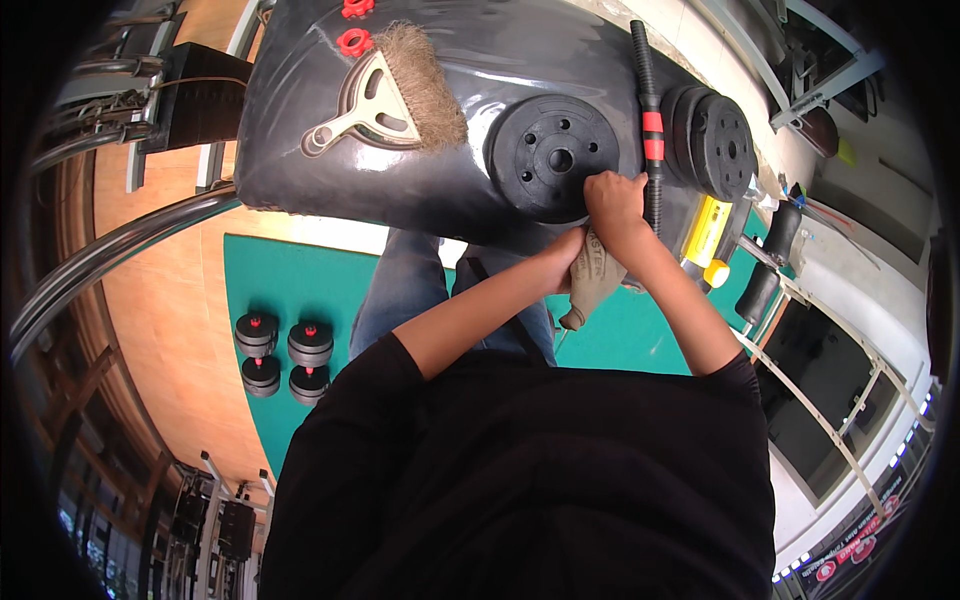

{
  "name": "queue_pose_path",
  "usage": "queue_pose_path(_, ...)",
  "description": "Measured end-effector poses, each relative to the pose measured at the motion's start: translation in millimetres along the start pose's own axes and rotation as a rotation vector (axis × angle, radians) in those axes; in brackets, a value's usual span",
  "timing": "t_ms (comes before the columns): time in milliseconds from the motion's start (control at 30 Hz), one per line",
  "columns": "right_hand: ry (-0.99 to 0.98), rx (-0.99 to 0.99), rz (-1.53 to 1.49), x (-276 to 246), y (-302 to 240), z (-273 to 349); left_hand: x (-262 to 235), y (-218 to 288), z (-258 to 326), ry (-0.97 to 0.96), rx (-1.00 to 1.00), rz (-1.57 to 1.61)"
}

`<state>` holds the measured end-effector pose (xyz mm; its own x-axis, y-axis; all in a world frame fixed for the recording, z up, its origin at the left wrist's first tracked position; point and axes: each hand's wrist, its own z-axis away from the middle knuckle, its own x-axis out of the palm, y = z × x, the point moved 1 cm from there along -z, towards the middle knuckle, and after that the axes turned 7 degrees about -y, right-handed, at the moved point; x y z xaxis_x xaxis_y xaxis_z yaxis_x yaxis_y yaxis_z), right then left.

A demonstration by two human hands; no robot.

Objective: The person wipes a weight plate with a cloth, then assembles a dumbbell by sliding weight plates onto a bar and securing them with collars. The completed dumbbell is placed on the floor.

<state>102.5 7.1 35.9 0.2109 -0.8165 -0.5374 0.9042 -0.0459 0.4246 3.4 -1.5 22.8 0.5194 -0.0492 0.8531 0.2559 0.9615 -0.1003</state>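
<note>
Tan cloth hangs near the center of the frame, long axis nearly vertical, narrow end pointing downward and slightly left. Left hand lies against its left side; right hand bunches at its upper end. Finger contact is hidden; pinch cannot be told. Black weight plate blocks upper left; ribbed bar flanks the right.

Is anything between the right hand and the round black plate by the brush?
Nothing visible is. The right hand is at the near right edge of the round black weight plate, and the tan cloth is on the person's side, not between them.
</note>
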Motion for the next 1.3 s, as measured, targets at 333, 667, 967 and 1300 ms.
queue_pose_path(333, 0.356, -0.210, 0.180, -5, 10, -5, -15, -5, -37, 0.035, 0.113, 0.114)
queue_pose_path(667, 0.444, -0.170, -0.273, 32, 13, -6, -24, -10, -28, 0.119, 0.030, -0.084)
queue_pose_path(967, -0.041, 0.237, -2.071, 63, 14, -5, -11, 1, 0, 0.225, -0.039, -0.360)
queue_pose_path(1300, 0.505, 0.420, -2.551, 95, -6, 61, -9, -6, -14, 0.177, 0.146, -0.918)
